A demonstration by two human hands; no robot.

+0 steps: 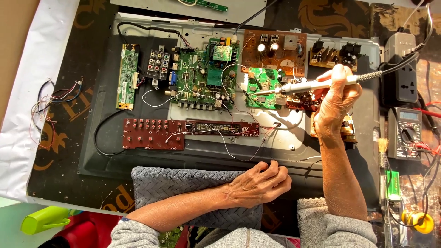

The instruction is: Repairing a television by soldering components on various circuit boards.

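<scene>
On the cluttered bench, soldering iron clamped in right hand, tip on small green board; left hand fisted, empty.

Under the left hand: grey, coarse-knit cloth. In the right hand: soldering iron, smooth silvery metal. Beyond both hands: glossy green circuit board on matt grey metal chassis.

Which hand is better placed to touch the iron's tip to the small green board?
Right. The right hand holds the soldering iron, its tip at the small green board. The left hand rests closed at the panel's near edge, away from the boards.
</scene>
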